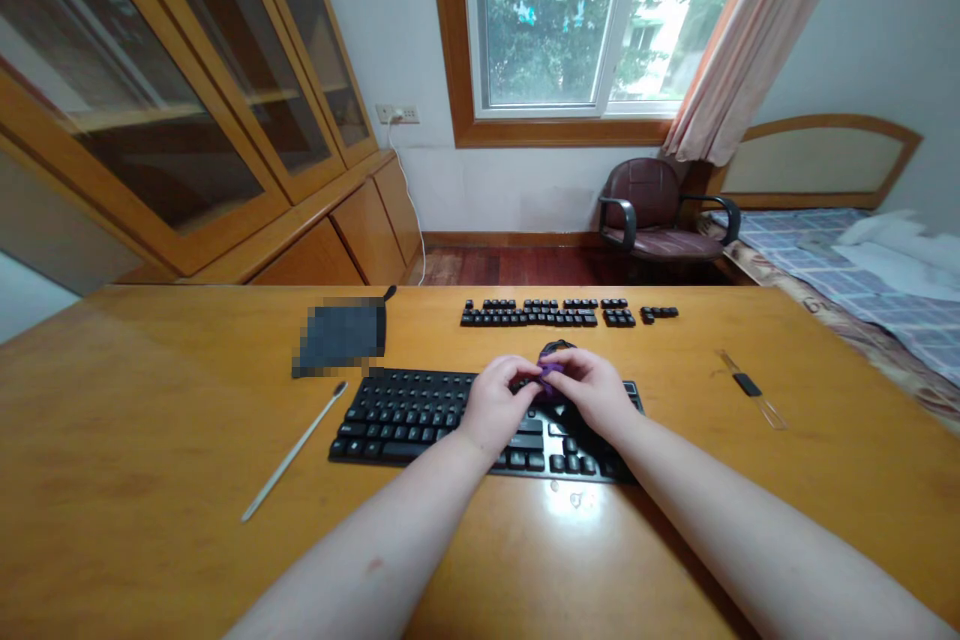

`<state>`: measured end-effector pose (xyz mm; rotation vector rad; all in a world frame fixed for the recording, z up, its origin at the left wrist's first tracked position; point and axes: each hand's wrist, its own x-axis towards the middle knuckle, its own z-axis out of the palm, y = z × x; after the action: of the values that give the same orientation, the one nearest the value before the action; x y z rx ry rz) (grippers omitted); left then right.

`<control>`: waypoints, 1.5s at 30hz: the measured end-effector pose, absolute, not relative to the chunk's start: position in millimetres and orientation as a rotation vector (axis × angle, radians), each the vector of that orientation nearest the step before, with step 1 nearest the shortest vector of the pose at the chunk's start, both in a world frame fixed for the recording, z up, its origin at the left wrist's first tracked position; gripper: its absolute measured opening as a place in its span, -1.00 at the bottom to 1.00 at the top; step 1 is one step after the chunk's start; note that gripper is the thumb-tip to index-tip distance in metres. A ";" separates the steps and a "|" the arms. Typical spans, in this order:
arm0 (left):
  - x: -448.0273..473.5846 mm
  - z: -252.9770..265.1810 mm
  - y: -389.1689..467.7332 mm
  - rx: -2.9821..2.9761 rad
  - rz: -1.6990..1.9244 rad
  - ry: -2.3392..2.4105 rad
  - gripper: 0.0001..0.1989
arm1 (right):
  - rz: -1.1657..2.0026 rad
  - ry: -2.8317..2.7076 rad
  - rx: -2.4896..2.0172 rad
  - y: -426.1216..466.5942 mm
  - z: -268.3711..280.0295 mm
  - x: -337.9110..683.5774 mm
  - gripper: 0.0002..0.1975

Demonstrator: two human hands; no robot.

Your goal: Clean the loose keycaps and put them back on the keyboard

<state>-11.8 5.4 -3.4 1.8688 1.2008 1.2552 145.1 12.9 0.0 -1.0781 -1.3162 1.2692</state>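
My left hand (497, 405) and my right hand (598, 390) meet above a black keyboard (409, 412). Between the fingertips of both is a small, soft-looking purple thing (552, 378), partly hidden by the fingers. Just behind it a dark object (555, 347) shows, too covered to make out. The keyboard lies flat on the desk, its middle and right side partly under my hands and forearms. Some of its keys sit in place on the left and at the lower right.
Rows of loose black keycaps (529, 317) lie at the desk's (480, 540) far side. To the left are a dark blurred-out pouch (341, 332) and a thin white stick with a dark tip (292, 455). A wire keycap puller (748, 385) rests at right.
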 end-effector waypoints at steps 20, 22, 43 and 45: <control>-8.6 -4.7 7.3 1.691 1.338 1.204 -0.82 | 0.910 -1.231 -0.996 12.5 4.0 152.1 -0.98; -8.4 -6.9 7.8 1.645 1.314 1.219 -0.78 | 0.915 -1.251 -0.939 11.1 4.5 154.2 -0.91; -7.8 -3.7 5.0 1.712 1.262 1.149 -0.65 | 0.687 -1.529 -1.083 1.4 29.3 162.1 -0.86; -8.4 -1.5 4.4 1.735 1.257 1.161 -0.69 | 0.545 -1.313 -1.076 -6.2 54.5 176.7 -0.85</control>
<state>-8.4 4.4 -1.5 1.7351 1.1613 1.2568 176.7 -6.2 54.5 -1.0758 -1.3131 0.5448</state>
